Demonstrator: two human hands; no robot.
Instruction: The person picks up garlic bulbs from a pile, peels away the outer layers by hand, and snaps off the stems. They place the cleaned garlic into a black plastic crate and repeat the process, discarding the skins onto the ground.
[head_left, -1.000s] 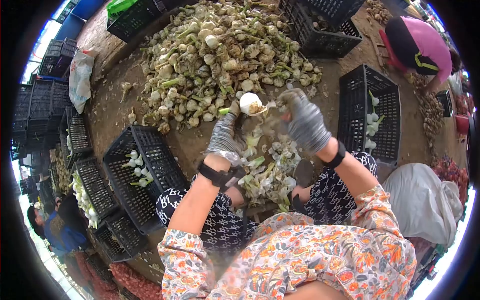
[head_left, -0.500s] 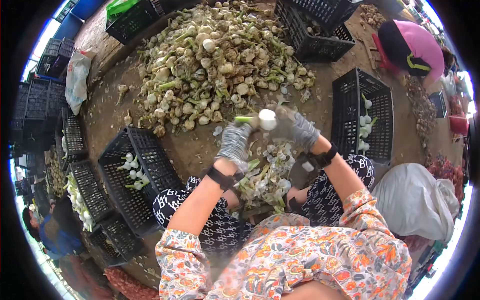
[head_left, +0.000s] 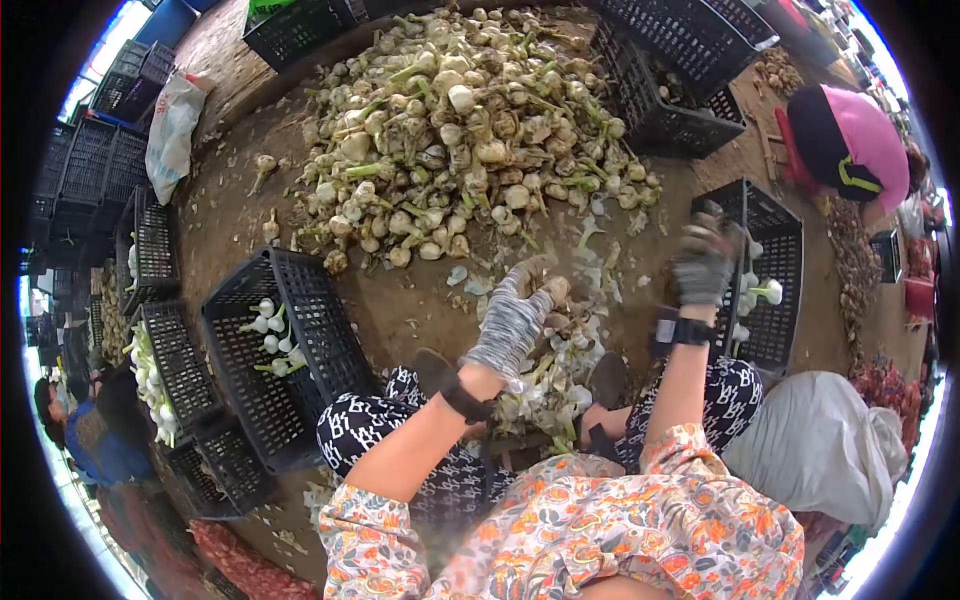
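Observation:
My left hand [head_left: 512, 322], in a grey glove with brown-stained fingertips, is over the floor between the garlic heap and the peelings. Its fingers are curled in around something brownish that I cannot make out. My right hand [head_left: 703, 262], gloved too, is beside the left rim of the right-hand black crate [head_left: 785, 230]; motion blurs its fingers and hides whether they hold anything. White garlic bulbs [head_left: 768, 291] with green stems lie in that crate. The large heap of unpeeled garlic [head_left: 450, 140] lies ahead. Loose white peelings [head_left: 545, 395] cover the floor between my feet.
At the left, a tilted black crate [head_left: 330, 350] holds several white bulbs, with another garlic-filled crate [head_left: 180, 360] beyond. More crates [head_left: 670, 125] stand behind the heap. A white sack [head_left: 815, 445] is by my right knee. A person in pink [head_left: 870, 140] bends down at upper right.
My hands have moved apart, the left slightly down and the right over to the right-hand crate. The white bulb that was between them no longer shows there. The view has shifted slightly.

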